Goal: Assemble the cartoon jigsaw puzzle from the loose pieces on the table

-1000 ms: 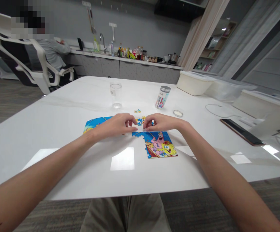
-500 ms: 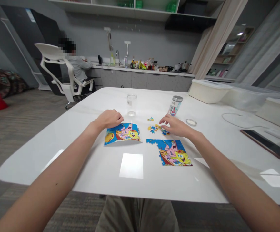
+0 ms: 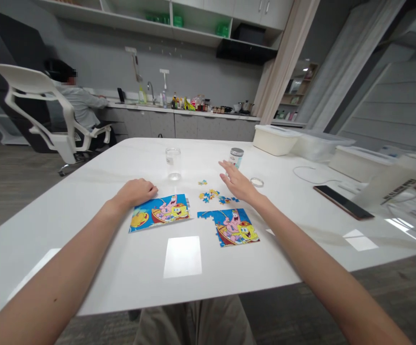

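My left hand [image 3: 136,191] is closed at the upper left edge of a picture sheet [image 3: 161,211] with a pink starfish and a yellow sponge figure in a boat; its fingertips are hidden. The lower edge of the sheet lifts slightly off the table. My right hand [image 3: 239,182] has its fingers stretched out and holds nothing, in front of a canister [image 3: 236,153] with a metal lid. Near it lie several loose jigsaw pieces [image 3: 210,195] and one separate piece [image 3: 202,182]. Closer to me lies a partly joined jigsaw puzzle [image 3: 235,226] with the same picture, its left side stepped.
A clear jar [image 3: 173,165] stands behind the sheet. A round lid [image 3: 257,182] lies right of my right hand. Farther right are a phone [image 3: 342,201], a cable and storage boxes [image 3: 276,140]. A person sits in a white chair [image 3: 42,100] at the back left.
My right hand has left the loose pieces and moved up toward the canister, its fingers straightened. The picture sheet lies flatter beneath my left hand. The view has swung right.
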Motion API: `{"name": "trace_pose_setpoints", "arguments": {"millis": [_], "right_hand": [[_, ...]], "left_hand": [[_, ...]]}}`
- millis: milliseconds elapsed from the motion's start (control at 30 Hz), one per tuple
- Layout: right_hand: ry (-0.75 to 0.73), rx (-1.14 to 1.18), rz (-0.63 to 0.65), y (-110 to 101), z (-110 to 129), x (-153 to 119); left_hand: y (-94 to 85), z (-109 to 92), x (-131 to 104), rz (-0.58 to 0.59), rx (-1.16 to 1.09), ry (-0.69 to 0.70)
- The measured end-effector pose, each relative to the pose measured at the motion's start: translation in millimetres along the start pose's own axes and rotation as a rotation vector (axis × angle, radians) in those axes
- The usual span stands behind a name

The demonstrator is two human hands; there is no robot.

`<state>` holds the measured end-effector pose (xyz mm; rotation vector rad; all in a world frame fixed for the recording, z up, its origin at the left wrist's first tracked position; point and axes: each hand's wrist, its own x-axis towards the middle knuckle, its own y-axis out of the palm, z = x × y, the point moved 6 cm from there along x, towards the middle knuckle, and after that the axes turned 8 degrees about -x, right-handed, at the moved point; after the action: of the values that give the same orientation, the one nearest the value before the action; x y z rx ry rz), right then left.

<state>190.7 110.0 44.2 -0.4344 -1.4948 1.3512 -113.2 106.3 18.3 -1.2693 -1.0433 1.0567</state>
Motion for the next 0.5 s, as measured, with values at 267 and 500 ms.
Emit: {"name": "trace_pose_setpoints", "arguments": {"millis": [267, 500], "right_hand": [[0.125, -0.193, 0.370, 2, -18, -2], [-0.050, -0.040, 0.603, -1, -25, -12]], "left_hand": [[-4.2, 2, 1, 0.003, -0.137, -0.075], [-4.1, 2, 0, 0.004, -0.144, -0.053]]}}
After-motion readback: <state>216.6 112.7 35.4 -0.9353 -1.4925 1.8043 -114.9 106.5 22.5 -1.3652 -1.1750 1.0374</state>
